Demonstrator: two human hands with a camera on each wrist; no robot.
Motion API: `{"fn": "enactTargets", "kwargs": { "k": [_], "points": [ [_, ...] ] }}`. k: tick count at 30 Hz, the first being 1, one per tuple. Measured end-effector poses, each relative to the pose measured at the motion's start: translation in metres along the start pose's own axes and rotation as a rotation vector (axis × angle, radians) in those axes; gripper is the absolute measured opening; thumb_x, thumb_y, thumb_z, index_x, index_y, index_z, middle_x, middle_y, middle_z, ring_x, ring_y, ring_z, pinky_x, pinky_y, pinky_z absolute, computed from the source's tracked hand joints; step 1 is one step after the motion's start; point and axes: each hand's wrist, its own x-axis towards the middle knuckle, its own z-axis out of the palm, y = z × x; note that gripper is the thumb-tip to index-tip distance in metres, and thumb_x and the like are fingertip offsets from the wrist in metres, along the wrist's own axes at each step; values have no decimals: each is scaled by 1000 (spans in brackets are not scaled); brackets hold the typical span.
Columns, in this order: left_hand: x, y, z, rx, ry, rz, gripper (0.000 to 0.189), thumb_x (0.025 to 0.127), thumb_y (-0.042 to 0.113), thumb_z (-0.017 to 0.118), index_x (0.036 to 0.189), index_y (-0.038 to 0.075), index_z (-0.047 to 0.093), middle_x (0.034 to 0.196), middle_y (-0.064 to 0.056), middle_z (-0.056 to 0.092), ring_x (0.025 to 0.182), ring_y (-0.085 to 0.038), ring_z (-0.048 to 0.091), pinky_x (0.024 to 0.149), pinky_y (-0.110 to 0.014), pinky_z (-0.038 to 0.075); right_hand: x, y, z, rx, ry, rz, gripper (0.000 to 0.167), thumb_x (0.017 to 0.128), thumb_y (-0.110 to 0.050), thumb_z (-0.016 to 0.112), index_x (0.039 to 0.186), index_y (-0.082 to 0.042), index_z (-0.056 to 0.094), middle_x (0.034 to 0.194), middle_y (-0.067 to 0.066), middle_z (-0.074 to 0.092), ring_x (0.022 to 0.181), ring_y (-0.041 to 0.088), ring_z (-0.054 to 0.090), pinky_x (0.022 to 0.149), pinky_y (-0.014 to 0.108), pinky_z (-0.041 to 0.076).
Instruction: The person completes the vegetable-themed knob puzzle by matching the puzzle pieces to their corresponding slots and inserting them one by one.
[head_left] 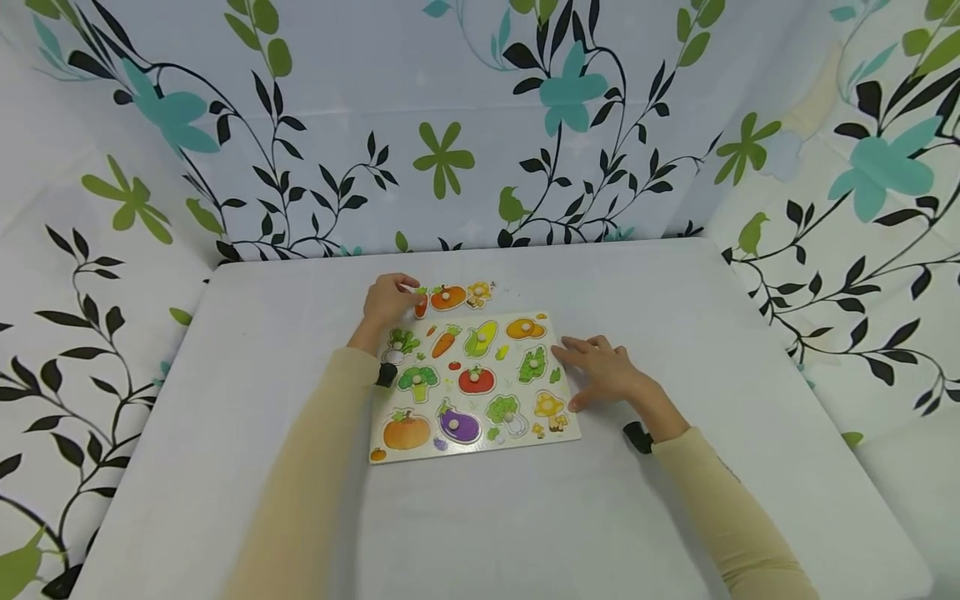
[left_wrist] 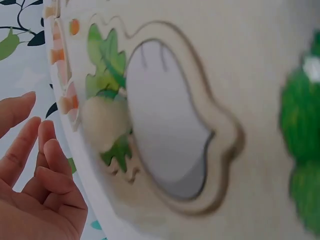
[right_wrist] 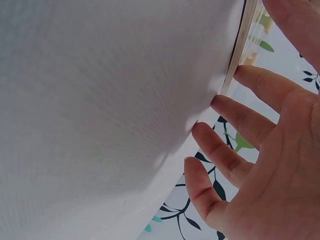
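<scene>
Vegetable puzzle board, partly filled. The cream rectangular wooden board (head_left: 507, 379) lies on the white cloth-covered desk (head_left: 480, 517), nearer the desk's far edge than its near one and about midway between its side edges. Judged by visible knobs, much of the work appears done: the red round tomato piece (head_left: 476, 381), the purple oval eggplant piece (head_left: 459, 425) and the green bushy broccoli piece (head_left: 417, 382), among others, seem seated. Three places look unfilled: the white radish recess (left_wrist: 160, 115), where the left wrist view shows no knob, and, less certainly, the orange pumpkin (head_left: 407, 432) and the yellow-capped mushroom (head_left: 550, 407) pictures. Three loose pieces lie between the board and the desk's far edge: a red piece with a green top (head_left: 421, 307), partly covered, an orange pumpkin piece (head_left: 447, 297) and a yellow mushroom piece (head_left: 478, 293).

Both hands are bare. The left hand (head_left: 388, 300) reaches toward the desk's far edge, fingers loosely bent beside the red piece; nothing is visibly gripped, and contact cannot be told. The right hand (head_left: 603, 371), palm down, spreads relaxed fingers against the board's right side, steadying it, perhaps, without grasping.
</scene>
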Motion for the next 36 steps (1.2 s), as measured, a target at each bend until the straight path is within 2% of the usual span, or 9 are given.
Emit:
{"fn": "enactTargets", "kwargs": {
  "k": [6, 12, 16, 19, 22, 29, 36],
  "points": [
    [7, -2, 15, 67, -15, -86, 25, 92, 25, 66, 111, 9, 68, 115, -15, 65, 94, -29, 59, 79, -37, 45, -1, 1, 0, -5, 6, -8, 96, 71, -34, 86, 152, -18, 36, 160, 14, 28, 136, 40, 29, 97, 59, 30],
    [1, 6, 19, 153, 9, -80, 18, 95, 23, 63, 101, 7, 68, 99, -13, 68, 80, -25, 57, 66, -31, 41, -3, -1, -2, -4, 13, -5, 95, 71, -33, 86, 152, -17, 37, 159, 14, 29, 136, 40, 29, 96, 59, 31],
    [0, 7, 17, 171, 46, -70, 16, 96, 22, 61, 98, 7, 67, 94, -12, 67, 76, -23, 56, 63, -31, 40, -2, 0, -2, -1, 9, -10, 96, 72, -34, 86, 152, -17, 37, 159, 14, 28, 136, 41, 29, 96, 59, 31],
    [-6, 8, 10, 150, 80, -20, 17, 96, 20, 60, 100, 6, 68, 92, -12, 65, 73, -23, 56, 61, -31, 40, -1, -1, -1, -8, 5, -13, 96, 72, -35, 86, 152, -17, 37, 160, 14, 28, 136, 41, 29, 96, 60, 31],
    [-13, 13, 2, 133, 73, 52, 18, 96, 21, 61, 102, 5, 69, 90, -12, 64, 72, -24, 54, 61, -31, 39, -1, -1, -1, -21, 6, -6, 96, 71, -35, 86, 152, -17, 37, 160, 14, 28, 136, 42, 30, 96, 61, 32],
    [-31, 27, -6, 160, -21, 145, 16, 94, 21, 65, 100, 7, 70, 89, -10, 63, 72, -22, 50, 63, -29, 38, -2, 1, 0, -29, 12, -12, 97, 71, -35, 86, 152, -17, 36, 159, 14, 28, 134, 41, 31, 94, 59, 33],
    [-43, 23, 4, 267, -163, 234, 13, 93, 21, 66, 95, 9, 71, 80, -5, 61, 66, -18, 49, 57, -26, 38, -1, -1, 1, -8, 11, -7, 97, 70, -34, 87, 152, -18, 36, 160, 13, 28, 135, 40, 31, 94, 59, 32]
  ]
}}
